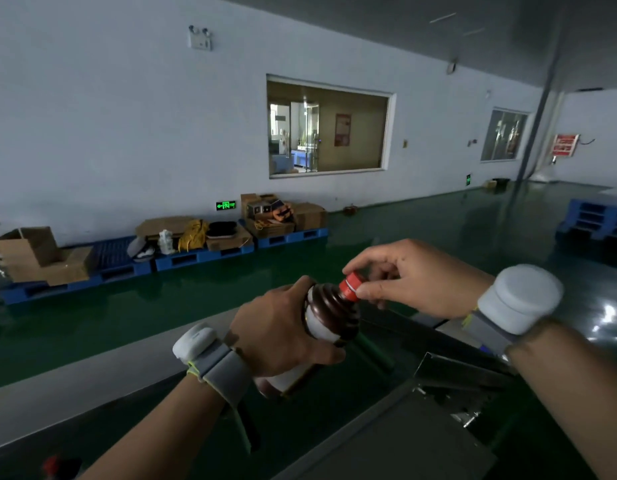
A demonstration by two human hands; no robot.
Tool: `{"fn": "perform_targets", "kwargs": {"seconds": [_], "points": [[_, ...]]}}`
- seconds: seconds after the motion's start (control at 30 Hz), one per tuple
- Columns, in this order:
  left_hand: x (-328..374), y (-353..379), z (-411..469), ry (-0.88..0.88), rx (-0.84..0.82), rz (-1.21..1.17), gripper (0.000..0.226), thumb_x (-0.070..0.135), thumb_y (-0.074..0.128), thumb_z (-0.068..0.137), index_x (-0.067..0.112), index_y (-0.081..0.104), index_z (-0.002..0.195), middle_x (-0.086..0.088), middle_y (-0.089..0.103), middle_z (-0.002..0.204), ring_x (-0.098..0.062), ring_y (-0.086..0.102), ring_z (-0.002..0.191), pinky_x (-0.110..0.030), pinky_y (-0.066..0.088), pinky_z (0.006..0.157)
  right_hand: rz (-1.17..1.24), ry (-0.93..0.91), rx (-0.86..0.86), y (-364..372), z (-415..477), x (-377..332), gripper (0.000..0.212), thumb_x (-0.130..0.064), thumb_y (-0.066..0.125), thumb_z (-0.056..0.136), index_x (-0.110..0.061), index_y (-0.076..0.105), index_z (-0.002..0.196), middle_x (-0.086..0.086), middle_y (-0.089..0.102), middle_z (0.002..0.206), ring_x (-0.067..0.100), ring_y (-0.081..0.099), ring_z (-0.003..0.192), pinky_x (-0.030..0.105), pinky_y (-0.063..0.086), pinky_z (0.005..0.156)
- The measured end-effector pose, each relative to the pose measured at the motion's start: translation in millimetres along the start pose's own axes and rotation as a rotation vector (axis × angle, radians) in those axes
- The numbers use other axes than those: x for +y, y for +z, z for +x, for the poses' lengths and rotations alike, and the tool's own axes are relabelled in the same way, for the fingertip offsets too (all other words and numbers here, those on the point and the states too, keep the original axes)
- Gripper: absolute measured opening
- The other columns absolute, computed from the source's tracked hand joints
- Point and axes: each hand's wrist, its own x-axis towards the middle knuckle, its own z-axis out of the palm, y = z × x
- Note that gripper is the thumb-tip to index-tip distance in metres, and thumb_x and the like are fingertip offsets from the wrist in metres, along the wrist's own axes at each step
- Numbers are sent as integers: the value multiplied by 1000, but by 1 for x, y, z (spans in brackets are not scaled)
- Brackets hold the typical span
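**Bottle braced for a twist at the cap**

The left grip [283,334] is wrapped round the body of the brown bottle [329,311]. It holds the bottle tilted in the air above the steel surface [92,382], probably so the bottle cannot turn. The right grip [404,275] pinches the red cap [349,288] between thumb and fingertips, a hold suited to twisting. Whether the cap is meant to tighten or loosen cannot be told. Blue pallets [203,256] carrying boxes line the far wall.
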Motion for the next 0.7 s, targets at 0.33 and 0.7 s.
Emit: {"fn": "perform_targets", "kwargs": {"seconds": [0.33, 0.7], "points": [[56, -13, 4, 85, 1, 47, 70, 80, 63, 47, 45, 43, 104, 19, 61, 96, -5, 61, 82, -36, 56, 73, -403, -17, 351, -19, -39, -5, 73, -79, 13, 81, -21, 48, 54, -3, 43, 45, 10, 43, 42, 26, 29, 46], [70, -27, 1, 94, 93, 159, 73, 82, 55, 48, 43, 42, 108, 20, 58, 97, -6, 58, 84, -30, 52, 75, -473, 19, 496, -16, -21, -11, 61, -54, 30, 89, -13, 44, 46, -2, 43, 42, 15, 43, 40, 27, 29, 44]]}}
